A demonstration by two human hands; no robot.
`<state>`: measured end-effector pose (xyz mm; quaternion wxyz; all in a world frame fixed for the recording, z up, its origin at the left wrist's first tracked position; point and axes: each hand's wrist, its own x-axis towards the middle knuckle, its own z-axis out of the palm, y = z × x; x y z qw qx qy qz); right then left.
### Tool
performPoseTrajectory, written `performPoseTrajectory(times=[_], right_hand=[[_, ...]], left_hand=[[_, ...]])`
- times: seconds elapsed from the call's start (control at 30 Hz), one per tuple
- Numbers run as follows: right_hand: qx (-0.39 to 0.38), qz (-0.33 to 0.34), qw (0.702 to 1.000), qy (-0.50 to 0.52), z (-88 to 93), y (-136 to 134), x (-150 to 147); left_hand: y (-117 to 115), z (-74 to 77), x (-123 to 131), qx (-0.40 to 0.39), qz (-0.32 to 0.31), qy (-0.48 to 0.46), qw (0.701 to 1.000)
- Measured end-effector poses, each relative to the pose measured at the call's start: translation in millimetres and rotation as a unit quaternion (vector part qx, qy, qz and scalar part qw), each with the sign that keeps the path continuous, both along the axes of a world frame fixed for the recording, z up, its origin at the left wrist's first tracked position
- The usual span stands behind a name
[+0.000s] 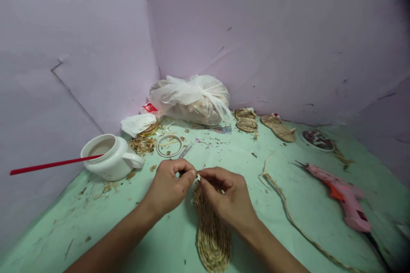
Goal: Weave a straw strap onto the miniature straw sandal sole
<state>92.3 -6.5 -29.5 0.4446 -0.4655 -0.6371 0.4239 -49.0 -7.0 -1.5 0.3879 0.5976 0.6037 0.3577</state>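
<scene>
A long woven straw sole (pixel 213 239) lies flat on the green table (pixel 128 230) in front of me. Both my hands meet at its far tip. My left hand (pixel 169 187) is closed in a pinch on a small white bit at that tip. My right hand (pixel 226 198) is also pinched, its fingers on the braided edge of the sole and partly covering it. Small scissors (pixel 185 151) lie just beyond my left hand.
A white pot (pixel 110 158) with a red stick (pixel 51 165) stands at left. A pink glue gun (pixel 342 194) lies at right, a braided cord (pixel 288 213) beside it. At the back sit a plastic bag (pixel 192 98), straw coils (pixel 246 120), another sole (pixel 278 127), a ring (pixel 169 145).
</scene>
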Motion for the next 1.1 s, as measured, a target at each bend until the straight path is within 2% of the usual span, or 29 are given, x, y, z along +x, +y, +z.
performPoseTrajectory(times=[0.23, 0.43, 0.5, 0.67, 0.77, 0.83, 0.93, 1.0, 1.1], right_hand=[[0.023, -0.030, 0.999, -0.016, -0.3, -3.1, -2.7], [-0.046, -0.112, 0.992, 0.021, -1.6, -0.5, -4.5], [-0.010, -0.126, 0.992, 0.003, -3.6, -0.4, -3.7], [0.143, -0.112, 0.978, -0.104, -11.9, -3.4, -1.1], [0.183, -0.094, 0.970, -0.131, -14.9, -5.8, -1.7], [0.154, -0.092, 0.977, -0.112, -13.4, -6.3, -2.8], [0.009, -0.085, 0.996, -0.013, -6.6, -4.4, -4.1], [-0.092, -0.073, 0.991, 0.070, -1.6, -1.7, -4.0], [-0.167, -0.061, 0.971, 0.158, 2.3, 1.6, -3.1]], left_hand=[[2.2, -5.1, 1.5, -0.028, -0.002, -0.060, 0.998], [3.0, -3.0, 0.8, -0.028, 0.035, -0.099, 0.994], [-0.9, -0.3, 3.5, -0.035, 0.042, -0.091, 0.994], [-10.1, 3.0, 15.6, -0.067, 0.035, -0.091, 0.993], [-9.9, -1.1, 19.5, -0.067, 0.046, -0.105, 0.991], [-8.6, -4.7, 19.7, -0.056, 0.058, -0.101, 0.992], [-7.0, -8.2, 18.0, -0.012, 0.055, -0.071, 0.996], [-6.7, -9.3, 16.7, 0.039, 0.036, -0.034, 0.998], [-6.4, -9.5, 15.1, 0.117, -0.004, 0.032, 0.993]])
